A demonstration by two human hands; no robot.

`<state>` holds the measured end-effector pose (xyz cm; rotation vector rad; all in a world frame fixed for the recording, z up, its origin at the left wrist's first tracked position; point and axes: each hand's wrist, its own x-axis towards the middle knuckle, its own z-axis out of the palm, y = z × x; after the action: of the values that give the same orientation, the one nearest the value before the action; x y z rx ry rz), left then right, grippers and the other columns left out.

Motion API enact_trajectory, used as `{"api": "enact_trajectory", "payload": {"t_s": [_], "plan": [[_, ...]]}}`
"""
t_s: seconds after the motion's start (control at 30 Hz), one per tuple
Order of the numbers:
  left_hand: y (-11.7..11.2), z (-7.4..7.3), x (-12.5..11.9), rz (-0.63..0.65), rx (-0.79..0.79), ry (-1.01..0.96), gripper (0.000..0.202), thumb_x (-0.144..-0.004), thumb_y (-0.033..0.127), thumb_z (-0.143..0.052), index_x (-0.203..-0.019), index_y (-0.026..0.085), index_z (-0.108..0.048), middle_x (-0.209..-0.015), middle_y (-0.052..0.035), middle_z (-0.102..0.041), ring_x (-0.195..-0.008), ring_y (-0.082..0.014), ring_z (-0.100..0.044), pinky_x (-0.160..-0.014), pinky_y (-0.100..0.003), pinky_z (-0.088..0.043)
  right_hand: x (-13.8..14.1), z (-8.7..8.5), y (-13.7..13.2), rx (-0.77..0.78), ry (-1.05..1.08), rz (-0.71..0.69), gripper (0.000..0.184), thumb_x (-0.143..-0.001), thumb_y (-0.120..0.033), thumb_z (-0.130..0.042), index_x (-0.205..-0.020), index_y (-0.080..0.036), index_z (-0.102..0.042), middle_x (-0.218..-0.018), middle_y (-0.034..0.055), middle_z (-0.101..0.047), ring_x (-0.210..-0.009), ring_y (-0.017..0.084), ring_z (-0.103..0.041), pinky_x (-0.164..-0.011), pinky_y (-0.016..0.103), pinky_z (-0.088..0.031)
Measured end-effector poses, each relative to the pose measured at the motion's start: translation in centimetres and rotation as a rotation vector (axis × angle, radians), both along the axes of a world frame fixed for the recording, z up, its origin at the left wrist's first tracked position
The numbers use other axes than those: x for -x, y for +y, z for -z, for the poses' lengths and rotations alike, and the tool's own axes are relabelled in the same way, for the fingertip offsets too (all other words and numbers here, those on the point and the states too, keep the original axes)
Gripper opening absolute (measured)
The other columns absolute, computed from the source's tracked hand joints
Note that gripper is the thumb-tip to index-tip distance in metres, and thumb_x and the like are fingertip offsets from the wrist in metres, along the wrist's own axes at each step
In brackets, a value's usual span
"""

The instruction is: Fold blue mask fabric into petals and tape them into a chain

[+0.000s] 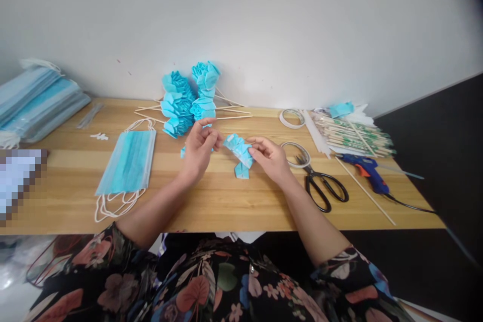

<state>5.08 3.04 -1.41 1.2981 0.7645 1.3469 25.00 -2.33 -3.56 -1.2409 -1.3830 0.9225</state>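
My right hand [269, 157] pinches a folded strip of blue mask fabric [240, 152] just above the wooden table [226, 201]. My left hand [202, 147] is closed in a pinch beside the strip's left end, with a small blue piece at its fingertips. Behind my hands lies a bunch of finished blue fabric flowers on thin sticks [190, 98].
A small pile of blue face masks [128, 163] lies at the left, a taller stack [35, 103] at the far left. To the right are black scissors [322, 186], two tape rolls [292, 118], a bundle of wrapped sticks [350, 136] and a blue glue gun [368, 171].
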Motion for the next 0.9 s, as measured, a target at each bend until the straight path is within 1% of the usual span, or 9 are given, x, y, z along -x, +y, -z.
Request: {"api": "enact_trajectory", "payload": {"t_s": [0.13, 0.23, 0.33, 0.43, 0.5, 0.6, 0.73, 0.8, 0.9], "plan": [[0.0, 0.4, 0.0, 0.005, -0.038, 0.073, 0.026, -0.087, 0.025, -0.058, -0.112, 0.018, -0.054, -0.072, 0.0027, -0.063, -0.058, -0.0093, -0.056, -0.057, -0.022, -0.046, -1.1, -0.4, 0.5, -0.059, 0.118, 0.247, 0.027, -0.082, -0.038, -0.067, -0.101, -0.020, -0.071, -0.081, 0.0009, -0.069, -0.067, 0.012, -0.060, -0.061, 0.024, -0.050], [-0.2, 0.9, 0.0, 0.079, -0.122, 0.284, 0.022, -0.090, 0.025, -0.053, -0.110, 0.017, -0.058, -0.076, -0.0011, -0.066, -0.064, -0.0118, -0.061, -0.062, -0.026, -0.050, -2.4, -0.6, 1.2, -0.067, 0.216, 0.434, 0.025, -0.079, -0.037, -0.067, -0.097, -0.019, -0.070, -0.082, 0.0012, -0.069, -0.067, 0.012, -0.059, -0.058, 0.023, -0.049], [-0.7, 1.8, -0.5, 0.226, -0.367, 0.614, 0.024, -0.091, 0.026, -0.053, -0.111, 0.017, -0.064, -0.106, -0.0106, -0.072, -0.098, -0.0216, -0.068, -0.087, -0.040, -0.054, -3.3, -0.5, 1.6, -0.037, 0.254, 0.496, 0.025, -0.076, -0.034, -0.068, -0.095, -0.018, -0.070, -0.080, 0.0002, -0.067, -0.063, 0.010, -0.056, -0.054, 0.021, -0.046], [-1.3, 2.9, -1.2, 0.338, -0.622, 0.887, 0.037, -0.090, 0.029, -0.058, -0.125, 0.019, -0.062, -0.146, -0.0135, -0.054, -0.135, -0.0310, -0.049, -0.112, -0.052, -0.038, -3.5, -0.4, 1.7, -0.023, 0.256, 0.505, 0.025, -0.074, -0.034, -0.068, -0.093, -0.018, -0.070, -0.081, 0.0002, -0.068, -0.064, 0.010, -0.056, -0.054, 0.021, -0.044], [-1.4, 3.4, -1.5, 0.410, -0.696, 1.002, 0.044, -0.091, 0.035, -0.058, -0.132, 0.019, -0.058, -0.153, -0.0136, -0.045, -0.143, -0.0329, -0.040, -0.115, -0.054, -0.033, -3.4, -0.4, 1.7, -0.003, 0.264, 0.479, 0.026, -0.073, -0.035, -0.068, -0.093, -0.019, -0.071, -0.080, 0.0001, -0.067, -0.064, 0.011, -0.056, -0.054, 0.021, -0.043], [-1.3, 3.2, -1.3, 0.498, -0.758, 1.042, 0.041, -0.093, 0.040, -0.055, -0.127, 0.017, -0.063, -0.144, -0.0141, -0.056, -0.136, -0.0328, -0.048, -0.113, -0.054, -0.036, -3.3, -0.3, 1.6, 0.026, 0.284, 0.433, 0.026, -0.073, -0.038, -0.068, -0.093, -0.020, -0.071, -0.080, -0.0006, -0.066, -0.063, 0.010, -0.055, -0.054, 0.022, -0.041], [-1.5, 1.4, -0.5, 0.597, -0.798, 0.963, 0.033, -0.097, 0.040, -0.049, -0.107, 0.017, -0.071, -0.110, -0.0118, -0.075, -0.105, -0.0254, -0.069, -0.095, -0.042, -0.051, -3.5, -0.1, 1.5, 0.065, 0.270, 0.377, 0.030, -0.075, -0.040, -0.067, -0.098, -0.022, -0.071, -0.078, -0.0017, -0.066, -0.063, 0.012, -0.057, -0.056, 0.023, -0.043], [-1.8, 0.6, -0.3, 0.614, -0.815, 0.932, 0.032, -0.098, 0.039, -0.048, -0.103, 0.018, -0.072, -0.100, -0.0102, -0.076, -0.094, -0.0227, -0.071, -0.086, -0.037, -0.054, -3.6, 0.1, 1.5, 0.083, 0.126, 0.333, 0.029, -0.080, -0.039, -0.063, -0.101, -0.021, -0.071, -0.077, -0.0008, -0.069, -0.065, 0.014, -0.060, -0.058, 0.025, -0.044], [-2.2, 0.1, -0.1, 0.600, -0.832, 0.889, 0.031, -0.099, 0.036, -0.048, -0.103, 0.017, -0.072, -0.099, -0.0094, -0.077, -0.090, -0.0208, -0.071, -0.079, -0.033, -0.054, -3.6, 0.3, 1.2, 0.080, -0.275, 0.269, 0.022, -0.085, -0.030, -0.058, -0.099, -0.020, -0.072, -0.081, 0.0022, -0.074, -0.074, 0.018, -0.066, -0.067, 0.029, -0.048]]}}
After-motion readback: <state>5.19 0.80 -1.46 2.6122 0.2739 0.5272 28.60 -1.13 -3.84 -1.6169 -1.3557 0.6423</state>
